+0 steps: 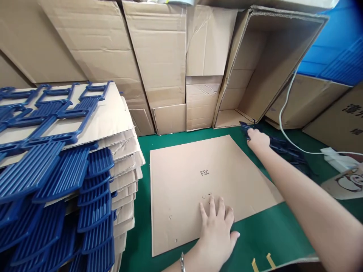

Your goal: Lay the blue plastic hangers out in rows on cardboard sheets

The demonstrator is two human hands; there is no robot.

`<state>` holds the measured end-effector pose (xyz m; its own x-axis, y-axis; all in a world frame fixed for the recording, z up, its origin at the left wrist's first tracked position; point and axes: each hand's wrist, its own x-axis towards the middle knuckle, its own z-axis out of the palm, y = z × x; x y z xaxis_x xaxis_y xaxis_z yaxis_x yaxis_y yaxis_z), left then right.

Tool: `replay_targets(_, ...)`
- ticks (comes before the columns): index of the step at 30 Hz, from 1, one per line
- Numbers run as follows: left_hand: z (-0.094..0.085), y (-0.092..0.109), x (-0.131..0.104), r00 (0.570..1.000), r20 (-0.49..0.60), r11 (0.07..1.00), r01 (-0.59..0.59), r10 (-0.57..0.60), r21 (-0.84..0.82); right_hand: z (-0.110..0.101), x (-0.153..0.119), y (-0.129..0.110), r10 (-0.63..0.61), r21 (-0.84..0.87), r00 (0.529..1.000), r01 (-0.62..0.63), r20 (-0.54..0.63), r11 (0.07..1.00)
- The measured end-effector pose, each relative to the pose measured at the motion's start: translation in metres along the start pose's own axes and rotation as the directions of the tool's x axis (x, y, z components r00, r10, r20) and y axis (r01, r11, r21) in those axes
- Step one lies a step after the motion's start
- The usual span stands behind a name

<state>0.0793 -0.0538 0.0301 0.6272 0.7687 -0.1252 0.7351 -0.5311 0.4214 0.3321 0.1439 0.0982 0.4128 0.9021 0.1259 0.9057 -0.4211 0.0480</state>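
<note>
- Blue parts (98, 164) lie at the far left, layered between card sheets (123, 215); the sheets probably keep the layers apart. Slatted ends hang over the near edge, while open frames rest on the top sheet.
- The cardboard (181, 185), marked "FSC", lies flat on the green table (252, 234), just beside the stack, giving a level surface within reach.
- The left hand (217, 234) is open, palm down, fingers spread over the cardboard's near edge and thumb out past it. It grasps nothing; the spread seems to steady the sheet or prop the leaning body.
- The box (252, 83) stands behind with its open side facing forward, perhaps for easy reach.
- The right hand (258, 140) stretches to the dark parts (292, 153), right of the cardboard. Its fingers are curled against their far end; whether they grip any, I cannot tell.
</note>
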Motion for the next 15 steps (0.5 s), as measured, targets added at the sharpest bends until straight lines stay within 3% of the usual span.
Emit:
replay_targets(3, -0.007, -0.002, 0.001, 0.997, 0.071, 0.998, -0.004, 0.009, -0.064, 0.039, 0.021, -0.028, 0.067, -0.012, 0.994, -0.066, 0.091, 0.998)
replay_targets(6, -0.014, -0.003, 0.003, 0.985, 0.170, 0.994, 0.014, 0.005, -0.107, 0.057, 0.040, -0.040, 0.154, -0.021, 0.975, -0.153, 0.160, 0.988)
replay_targets(8, -0.016, -0.003, 0.005, 0.975, 0.220, 0.993, 0.026, 0.001, -0.119, 0.056, 0.055, -0.040, 0.173, -0.014, 0.966, -0.174, 0.194, 0.985)
replay_targets(11, -0.015, -0.003, 0.007, 0.973, 0.230, 0.994, 0.029, -0.004, -0.107, 0.044, 0.073, -0.029, 0.102, 0.030, 0.960, -0.113, 0.262, 0.993)
replay_targets(15, -0.011, -0.004, 0.008, 0.980, 0.200, 0.997, 0.033, -0.019, -0.066, 0.034, 0.058, 0.007, -0.110, 0.141, 0.966, 0.078, 0.235, 0.987)
